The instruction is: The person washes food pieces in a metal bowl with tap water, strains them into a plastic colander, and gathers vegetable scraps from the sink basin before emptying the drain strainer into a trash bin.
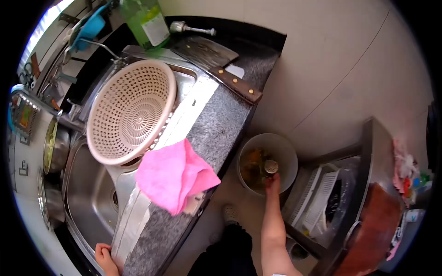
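Observation:
My right hand (273, 185) reaches down over a white waste bin (291, 161) on the floor and is closed on a small round metal sink strainer (270, 167). The strainer is held inside the bin's mouth, above brownish and orange scraps (252, 161). My left hand (107, 260) rests at the near edge of the steel sink (92, 193), its fingers curled over the rim. A pink cloth (175, 177) lies crumpled on the grey speckled counter (216, 124) between the two hands.
A beige plastic colander (133, 112) leans tilted over the sink. Behind it are a wooden-handled cleaver (207, 53) and a green bottle (145, 27). Right of the bin, an open drawer (340, 184) holds white plastic racks. Steel bowls (56, 147) line the left side.

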`<state>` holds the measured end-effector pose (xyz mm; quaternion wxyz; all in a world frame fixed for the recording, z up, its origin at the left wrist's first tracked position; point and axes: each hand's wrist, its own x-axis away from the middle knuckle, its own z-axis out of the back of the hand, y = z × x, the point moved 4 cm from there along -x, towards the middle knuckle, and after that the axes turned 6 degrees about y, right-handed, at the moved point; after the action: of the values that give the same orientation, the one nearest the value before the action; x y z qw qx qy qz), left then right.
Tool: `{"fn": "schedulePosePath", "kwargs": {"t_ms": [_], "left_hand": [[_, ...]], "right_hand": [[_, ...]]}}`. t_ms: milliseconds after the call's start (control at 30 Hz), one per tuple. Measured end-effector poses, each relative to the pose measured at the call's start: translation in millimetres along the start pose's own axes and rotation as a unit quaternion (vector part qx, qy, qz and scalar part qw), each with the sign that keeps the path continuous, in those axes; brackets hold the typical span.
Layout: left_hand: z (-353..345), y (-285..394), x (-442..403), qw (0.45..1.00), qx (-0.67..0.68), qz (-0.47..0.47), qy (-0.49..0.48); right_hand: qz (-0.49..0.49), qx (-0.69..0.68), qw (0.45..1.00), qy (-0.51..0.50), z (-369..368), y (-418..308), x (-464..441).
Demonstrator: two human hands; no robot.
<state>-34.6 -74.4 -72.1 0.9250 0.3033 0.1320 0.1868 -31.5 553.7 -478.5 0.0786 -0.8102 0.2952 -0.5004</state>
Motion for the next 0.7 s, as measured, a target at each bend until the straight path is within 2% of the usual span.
{"fn": "schedulePosePath", "kwargs": {"t_ms": [100, 167, 200, 267, 333, 400, 433, 500, 533, 567, 600, 633, 700], "left_hand": [[5.9, 27.2, 3.5, 1.000, -0.022, 0.004, -0.016], [5.1, 55.7, 8.7, 0.995, -0.087, 0.013, -0.046], [3.0, 49.8, 7.2, 0.995, -0.088, 0.016, -0.051], [-1.1, 31.5, 4.0, 0.999, -0.035, 0.003, 0.000], [1.6, 27.7, 3.8, 0.999, -0.038, 0.007, -0.017], [0.6, 29.1, 3.1, 0.999, -0.021, 0.002, -0.036], [-1.1, 30.2, 3.9, 0.999, -0.022, 0.007, -0.036], [-3.2, 39.8, 6.4, 1.000, 0.000, 0.010, -0.018], [-2.8, 39.9, 6.2, 0.999, -0.006, 0.020, -0.032], [-3.7, 44.4, 6.6, 0.999, -0.023, 0.012, -0.034], [-8.8, 48.7, 7.9, 0.998, 0.047, 0.019, -0.022], [-8.8, 55.2, 9.3, 0.998, 0.045, 0.027, -0.020], [-6.2, 61.7, 8.7, 0.999, 0.025, 0.012, -0.021]], "right_hand": [[0.037, 0.032, 0.998, 0.025, 9.6, -3.1, -18.1], [0.065, 0.082, 0.994, -0.016, 5.9, -19.1, -7.1], [0.065, 0.071, 0.995, -0.027, 2.3, -24.8, 0.3], [0.080, 0.078, 0.993, -0.042, -0.8, -37.1, 17.1], [0.088, 0.087, 0.991, -0.054, 8.4, -38.4, 26.1], [0.075, 0.166, 0.980, 0.084, 38.7, -35.8, 19.7], [0.074, 0.171, 0.979, 0.083, 48.5, -34.2, 15.7], [0.135, 0.224, 0.953, 0.155, 69.9, -33.3, 9.3], [0.180, 0.394, 0.896, 0.098, 85.1, -37.4, -1.5], [0.176, 0.400, 0.895, 0.091, 82.5, -41.4, 1.0], [0.170, 0.323, 0.925, 0.103, 75.6, -40.9, 2.5], [0.156, 0.248, 0.950, 0.112, 66.0, -36.7, 7.7], [0.190, 0.196, 0.957, 0.095, 28.3, -44.4, 42.1]]}}
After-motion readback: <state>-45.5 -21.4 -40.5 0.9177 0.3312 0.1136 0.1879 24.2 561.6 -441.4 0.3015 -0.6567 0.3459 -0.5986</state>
